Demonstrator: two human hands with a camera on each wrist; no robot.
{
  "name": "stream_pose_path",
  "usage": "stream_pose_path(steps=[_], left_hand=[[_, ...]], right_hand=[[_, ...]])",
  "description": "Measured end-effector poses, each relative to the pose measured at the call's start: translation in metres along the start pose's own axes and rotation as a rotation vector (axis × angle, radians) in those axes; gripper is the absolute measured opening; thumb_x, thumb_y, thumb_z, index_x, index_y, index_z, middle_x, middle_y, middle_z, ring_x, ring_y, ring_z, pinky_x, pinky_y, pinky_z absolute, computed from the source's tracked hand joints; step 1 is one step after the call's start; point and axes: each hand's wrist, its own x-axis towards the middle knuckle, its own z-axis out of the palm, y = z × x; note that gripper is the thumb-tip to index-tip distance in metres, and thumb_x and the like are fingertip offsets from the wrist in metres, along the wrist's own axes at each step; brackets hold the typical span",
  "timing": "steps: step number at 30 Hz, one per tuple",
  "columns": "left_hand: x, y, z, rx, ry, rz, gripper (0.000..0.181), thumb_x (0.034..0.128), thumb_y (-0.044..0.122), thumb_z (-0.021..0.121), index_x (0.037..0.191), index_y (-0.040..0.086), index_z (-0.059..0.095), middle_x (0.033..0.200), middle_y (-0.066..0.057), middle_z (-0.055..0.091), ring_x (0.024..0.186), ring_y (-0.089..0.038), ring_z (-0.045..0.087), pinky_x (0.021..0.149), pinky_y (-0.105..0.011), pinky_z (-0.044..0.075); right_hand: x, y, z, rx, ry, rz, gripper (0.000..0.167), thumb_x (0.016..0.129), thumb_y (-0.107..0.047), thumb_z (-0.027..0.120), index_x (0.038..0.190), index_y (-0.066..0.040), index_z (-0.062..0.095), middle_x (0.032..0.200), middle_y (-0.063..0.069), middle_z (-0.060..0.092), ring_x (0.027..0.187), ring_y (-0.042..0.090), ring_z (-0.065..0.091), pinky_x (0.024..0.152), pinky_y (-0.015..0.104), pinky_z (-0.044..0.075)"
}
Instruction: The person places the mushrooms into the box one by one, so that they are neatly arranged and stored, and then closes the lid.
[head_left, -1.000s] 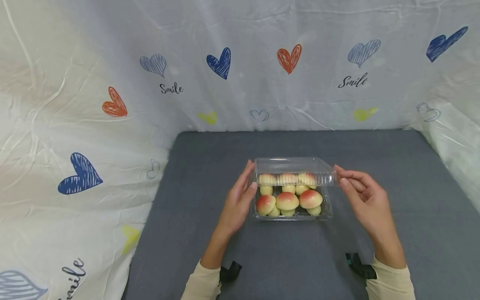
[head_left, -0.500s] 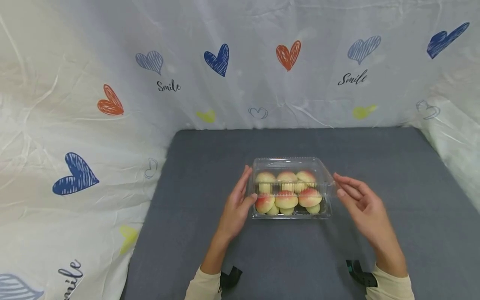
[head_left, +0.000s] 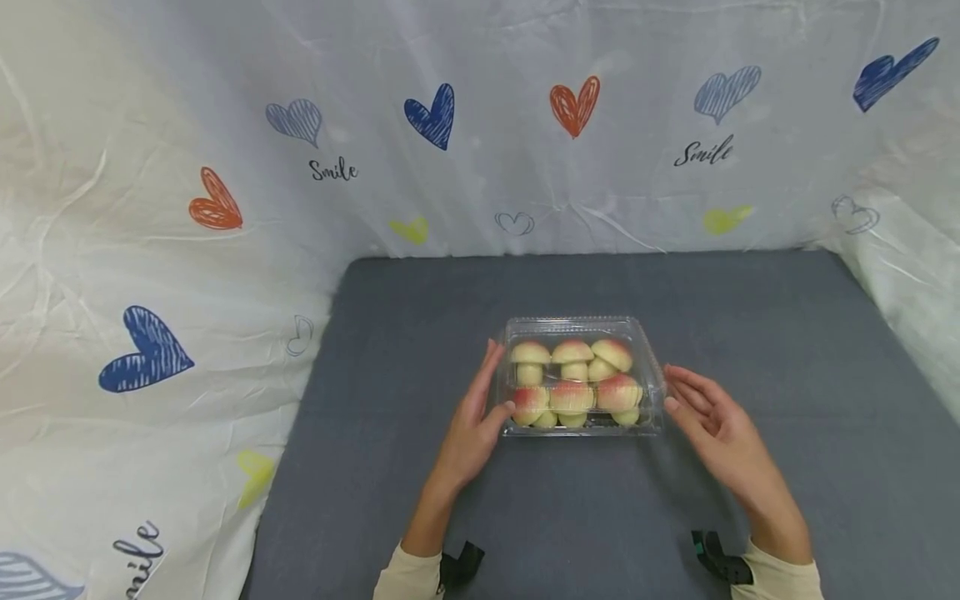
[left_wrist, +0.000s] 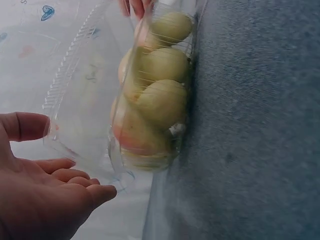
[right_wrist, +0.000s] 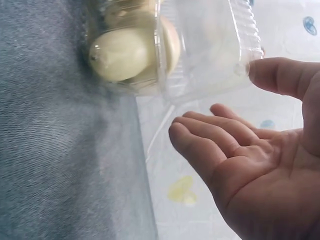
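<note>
A clear plastic clamshell box [head_left: 585, 432] lies on the grey cloth, hinged along its far side. Inside are two rows of pale-yellow, mushroom-shaped pieces [head_left: 573, 353] with reddish caps. The transparent lid [left_wrist: 80, 95] slants low over them, its front edge still above the base. My left hand [head_left: 471, 425] is at the box's left side, thumb touching the lid's edge and fingers extended. On the opposite side, my right hand [head_left: 723, 437] has its thumb against the lid's edge [right_wrist: 245, 40]. Its other fingers stretch loosely below, apart from the lid in the right wrist view.
Dark grey cloth [head_left: 405, 333] covers the table around the box. A white curtain [head_left: 480, 167] printed with hearts and "Smile" hangs behind and at the left and right. Black straps [head_left: 723, 560] show at both wrists, below beige sleeves.
The lid has swung down toward me from a raised slant to just above the base. My right hand has come down with it and slightly left; my left hand has lowered a little.
</note>
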Motion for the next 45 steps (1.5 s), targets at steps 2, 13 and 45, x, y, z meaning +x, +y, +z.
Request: stream_pose_path(steps=[2, 13, 45], left_hand=[[-0.002, -0.003, -0.001, 0.004, 0.002, -0.021, 0.079, 0.0988, -0.001, 0.058, 0.169, 0.015, 0.026, 0.176, 0.009, 0.013, 0.162, -0.013, 0.012, 0.128, -0.043, 0.019], [-0.013, -0.013, -0.006, 0.058, -0.028, -0.166, 0.080, 0.1026, 0.008, 0.056, 0.171, 0.019, 0.015, 0.177, 0.006, 0.009, 0.162, -0.013, 0.010, 0.129, -0.044, 0.018], [-0.019, -0.015, -0.017, 0.275, -0.152, -0.329, 0.029, 0.1119, 0.036, 0.052, 0.113, 0.012, 0.068, 0.099, -0.002, 0.072, 0.086, -0.016, 0.072, 0.079, -0.037, 0.054]], right_hand=[[-0.001, 0.002, 0.001, 0.001, -0.009, 0.026, 0.054, 0.111, -0.018, 0.059, 0.159, 0.001, 0.042, 0.160, 0.028, 0.045, 0.135, -0.010, 0.048, 0.098, 0.006, 0.044], [-0.003, 0.015, 0.002, -0.061, -0.056, 0.147, 0.059, 0.111, -0.029, 0.058, 0.160, 0.001, 0.041, 0.160, 0.024, 0.046, 0.135, 0.000, 0.050, 0.095, 0.003, 0.041], [-0.006, 0.021, 0.007, -0.049, -0.118, 0.332, 0.052, 0.111, -0.033, 0.059, 0.136, 0.013, 0.059, 0.127, 0.028, 0.071, 0.103, 0.008, 0.073, 0.083, 0.016, 0.056]])
